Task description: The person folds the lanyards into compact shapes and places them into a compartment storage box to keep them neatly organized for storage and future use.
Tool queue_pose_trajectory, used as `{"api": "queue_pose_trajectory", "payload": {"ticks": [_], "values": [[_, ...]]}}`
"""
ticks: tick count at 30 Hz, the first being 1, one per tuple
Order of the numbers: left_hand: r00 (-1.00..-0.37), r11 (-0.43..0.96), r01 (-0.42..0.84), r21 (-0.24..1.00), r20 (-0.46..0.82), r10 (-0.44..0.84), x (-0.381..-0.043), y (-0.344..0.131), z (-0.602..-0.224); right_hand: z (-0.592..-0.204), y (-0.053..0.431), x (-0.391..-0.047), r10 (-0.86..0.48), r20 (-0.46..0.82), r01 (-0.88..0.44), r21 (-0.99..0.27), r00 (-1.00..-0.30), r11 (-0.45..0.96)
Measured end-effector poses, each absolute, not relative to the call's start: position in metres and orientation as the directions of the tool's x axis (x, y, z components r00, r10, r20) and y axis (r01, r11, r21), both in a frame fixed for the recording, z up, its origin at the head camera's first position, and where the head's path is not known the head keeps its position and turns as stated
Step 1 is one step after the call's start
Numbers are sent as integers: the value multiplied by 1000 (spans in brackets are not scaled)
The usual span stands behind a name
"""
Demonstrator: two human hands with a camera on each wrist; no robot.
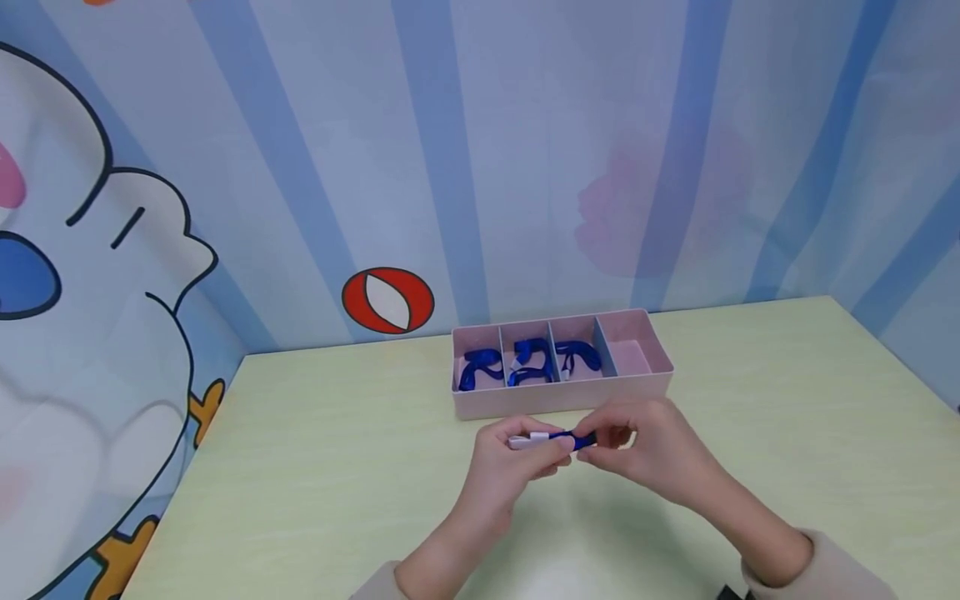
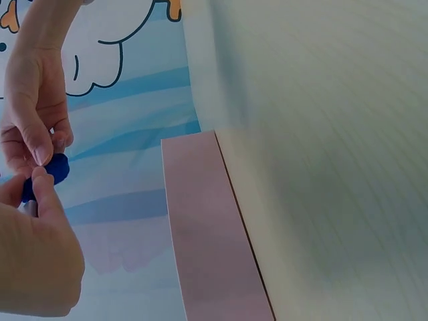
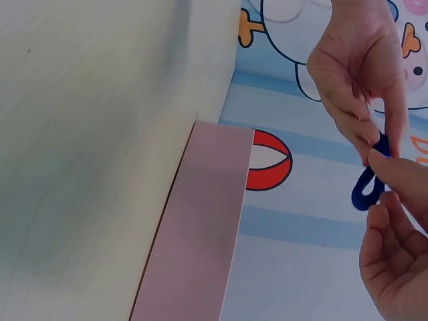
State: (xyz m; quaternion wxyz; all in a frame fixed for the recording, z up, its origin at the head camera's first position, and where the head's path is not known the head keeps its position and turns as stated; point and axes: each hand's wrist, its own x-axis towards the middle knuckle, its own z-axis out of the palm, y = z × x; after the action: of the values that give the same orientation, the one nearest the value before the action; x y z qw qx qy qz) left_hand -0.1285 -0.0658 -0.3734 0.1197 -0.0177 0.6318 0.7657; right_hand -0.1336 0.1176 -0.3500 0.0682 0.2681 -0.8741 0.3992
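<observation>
Both hands meet in front of the box, holding a small folded blue lanyard [image 1: 587, 442] with a white end piece [image 1: 528, 440] pointing left. My left hand [image 1: 506, 458] pinches it between thumb and fingers near the white part. On the other end, my right hand [image 1: 652, 442] pinches the blue cord with thumb and fingertips. In the right wrist view, the blue cord [image 3: 362, 197] forms a loop by the right fingers. Much of it is hidden by fingers in the left wrist view. Just behind stands a pink divided box [image 1: 562, 402].
Coiled blue lanyards [image 1: 480, 364] lie in the box's left compartment and the two beside it. Grey dividers separate them from the rightmost compartment. The box stands on a pale yellow-green table [image 1: 322, 467], close to a printed blue-striped wall [image 1: 510, 167].
</observation>
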Motion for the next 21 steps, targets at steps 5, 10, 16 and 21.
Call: {"api": "queue_pose_trajectory", "payload": {"ticks": [5,10,16,21], "values": [[-955,-196,-264,945,-227,190,-130,-68,-371,-353,122,-138,-452,455,-642,-546,-767,538],[-940,-264,-307,915,-249,232,-130,-70,-370,-357,127,-142,-506,499,-710,-510,-704,485],[-926,-302,-342,890,-265,270,-131,-71,-371,-357,132,-142,-524,472,-698,-576,-709,425],[-939,-249,-298,921,-236,252,-133,-72,-372,-357,132,-142,-510,451,-669,-614,-732,418]]}}
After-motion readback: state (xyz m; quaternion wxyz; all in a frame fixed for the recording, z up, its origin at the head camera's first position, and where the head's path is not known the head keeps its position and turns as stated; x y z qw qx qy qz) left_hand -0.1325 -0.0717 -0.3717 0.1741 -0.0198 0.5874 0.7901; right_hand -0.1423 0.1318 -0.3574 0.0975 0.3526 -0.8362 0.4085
